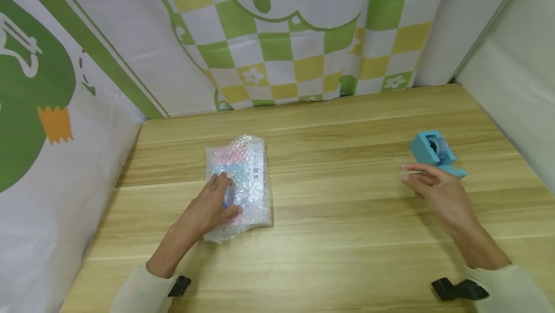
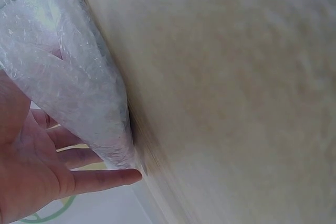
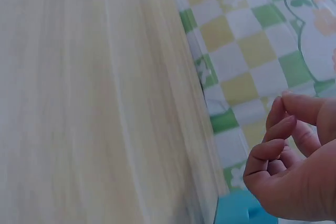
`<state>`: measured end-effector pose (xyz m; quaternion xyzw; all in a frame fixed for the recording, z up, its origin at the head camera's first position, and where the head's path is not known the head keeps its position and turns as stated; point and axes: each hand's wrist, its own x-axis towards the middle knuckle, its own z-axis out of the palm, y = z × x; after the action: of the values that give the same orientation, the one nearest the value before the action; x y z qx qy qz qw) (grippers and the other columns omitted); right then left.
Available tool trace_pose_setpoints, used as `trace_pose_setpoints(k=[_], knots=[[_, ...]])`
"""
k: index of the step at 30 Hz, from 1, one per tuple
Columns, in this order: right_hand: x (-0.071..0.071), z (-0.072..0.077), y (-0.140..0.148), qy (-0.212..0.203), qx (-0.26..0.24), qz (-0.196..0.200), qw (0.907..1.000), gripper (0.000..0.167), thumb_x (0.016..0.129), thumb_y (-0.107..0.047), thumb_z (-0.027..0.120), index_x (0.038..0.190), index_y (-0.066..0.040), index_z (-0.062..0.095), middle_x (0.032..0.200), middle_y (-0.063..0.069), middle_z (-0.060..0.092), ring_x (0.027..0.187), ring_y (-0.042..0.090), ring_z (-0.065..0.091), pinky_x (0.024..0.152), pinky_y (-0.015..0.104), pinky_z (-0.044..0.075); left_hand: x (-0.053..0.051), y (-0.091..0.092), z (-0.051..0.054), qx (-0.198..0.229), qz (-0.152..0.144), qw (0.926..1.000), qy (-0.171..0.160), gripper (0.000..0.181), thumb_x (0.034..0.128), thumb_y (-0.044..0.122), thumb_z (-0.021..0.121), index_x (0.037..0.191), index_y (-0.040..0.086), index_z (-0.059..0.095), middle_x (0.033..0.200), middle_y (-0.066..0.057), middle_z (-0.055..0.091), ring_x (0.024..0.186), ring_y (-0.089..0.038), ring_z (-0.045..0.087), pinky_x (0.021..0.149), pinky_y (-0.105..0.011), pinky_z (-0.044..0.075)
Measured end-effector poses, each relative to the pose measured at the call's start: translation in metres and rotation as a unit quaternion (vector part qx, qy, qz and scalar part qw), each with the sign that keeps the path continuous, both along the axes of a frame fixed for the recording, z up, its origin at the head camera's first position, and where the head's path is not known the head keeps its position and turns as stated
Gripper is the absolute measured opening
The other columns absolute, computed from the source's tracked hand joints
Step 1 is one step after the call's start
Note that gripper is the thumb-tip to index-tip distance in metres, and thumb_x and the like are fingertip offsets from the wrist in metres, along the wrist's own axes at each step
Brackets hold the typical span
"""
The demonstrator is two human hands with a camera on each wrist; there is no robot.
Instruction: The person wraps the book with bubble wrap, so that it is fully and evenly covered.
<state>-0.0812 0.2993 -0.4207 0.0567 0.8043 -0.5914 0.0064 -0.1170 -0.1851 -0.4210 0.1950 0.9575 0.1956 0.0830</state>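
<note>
A bubble-wrapped book point(image 1: 256, 192), with a pink and blue cover and dark characters down its right side, lies on the table left of centre. My left hand point(image 1: 212, 207) rests on its left part, fingers spread and lightly bent. From the left wrist view, the wrapped edge point(image 2: 79, 87) stands beside the extended fingers. Thumb and fingertips of my right hand point(image 1: 438, 190) pinch a small piece of clear tape point(image 1: 400, 160), barely visible, above the table. Just behind that hand sits a blue tape dispenser point(image 1: 422, 149) holding a clear roll.
The wood-grain table point(image 1: 329, 245) spans the space between both hands. A green, yellow and white checkered cloth point(image 1: 277, 48) hangs along its back edge. White fabric walls point(image 1: 516, 82) close in the left and right sides.
</note>
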Motion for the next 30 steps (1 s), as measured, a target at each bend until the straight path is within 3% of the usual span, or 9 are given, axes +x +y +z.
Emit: trace_pose_setpoints(k=[3, 8, 15, 23, 27, 30], knots=[[-0.008, 0.005, -0.022, 0.004, -0.027, 0.016, 0.9995, 0.037, 0.099, -0.020, 0.066, 0.136, -0.018, 0.063, 0.097, -0.009, 0.071, 0.078, 0.010, 0.053, 0.062, 0.023, 0.047, 0.000, -0.001, 0.000, 0.002, 0.003, 1.0000, -0.003, 0.062, 0.0868, 0.025, 0.081, 0.130, -0.003, 0.047, 0.147, -0.029, 0.041, 0.140, -0.052, 0.027, 0.094, -0.066, 0.045], [-0.020, 0.013, -0.055, 0.005, -0.079, 0.077, 0.9939, 0.054, 0.099, -0.018, 0.066, 0.149, -0.012, 0.048, 0.098, -0.003, 0.072, 0.081, 0.013, 0.056, 0.070, 0.023, 0.047, 0.000, -0.001, 0.000, 0.006, 0.006, 1.0000, -0.002, 0.061, 0.0865, 0.025, 0.081, 0.129, -0.002, 0.047, 0.146, -0.029, 0.042, 0.141, -0.051, 0.026, 0.095, -0.066, 0.044], [-0.029, 0.016, -0.094, 0.015, -0.160, 0.129, 0.9785, 0.045, 0.101, -0.010, 0.061, 0.144, -0.001, 0.048, 0.105, 0.001, 0.073, 0.087, 0.012, 0.065, 0.079, 0.023, 0.054, 0.000, 0.000, -0.001, 0.003, 0.012, 0.9999, -0.012, 0.062, 0.0876, 0.025, 0.080, 0.132, -0.001, 0.046, 0.149, -0.028, 0.039, 0.143, -0.049, 0.024, 0.099, -0.066, 0.040], [-0.037, 0.017, -0.130, 0.026, -0.240, 0.204, 0.9487, 0.031, 0.101, 0.002, 0.046, 0.131, -0.001, 0.048, 0.116, 0.009, 0.069, 0.085, 0.020, 0.065, 0.076, 0.029, 0.053, 0.000, -0.001, -0.002, -0.003, 0.013, 0.9999, -0.005, 0.057, 0.0873, 0.027, 0.080, 0.127, 0.003, 0.047, 0.149, -0.026, 0.040, 0.142, -0.048, 0.026, 0.094, -0.064, 0.046], [-0.041, 0.015, -0.146, 0.020, -0.243, 0.240, 0.9397, 0.032, 0.097, 0.005, 0.047, 0.129, 0.000, 0.048, 0.121, 0.015, 0.066, 0.086, 0.020, 0.066, 0.073, 0.029, 0.053, 0.000, 0.000, -0.002, -0.006, 0.013, 0.9999, -0.001, 0.059, 0.0869, 0.027, 0.081, 0.128, 0.002, 0.047, 0.150, -0.027, 0.039, 0.142, -0.048, 0.026, 0.094, -0.063, 0.047], [-0.045, 0.013, -0.156, 0.011, -0.222, 0.272, 0.9364, 0.042, 0.097, 0.006, 0.049, 0.138, 0.002, 0.045, 0.128, 0.021, 0.062, 0.092, 0.022, 0.066, 0.077, 0.031, 0.054, -0.001, 0.000, -0.003, -0.008, 0.013, 0.9999, 0.005, 0.061, 0.0858, 0.027, 0.082, 0.129, 0.001, 0.047, 0.149, -0.027, 0.040, 0.142, -0.048, 0.028, 0.093, -0.062, 0.047]])
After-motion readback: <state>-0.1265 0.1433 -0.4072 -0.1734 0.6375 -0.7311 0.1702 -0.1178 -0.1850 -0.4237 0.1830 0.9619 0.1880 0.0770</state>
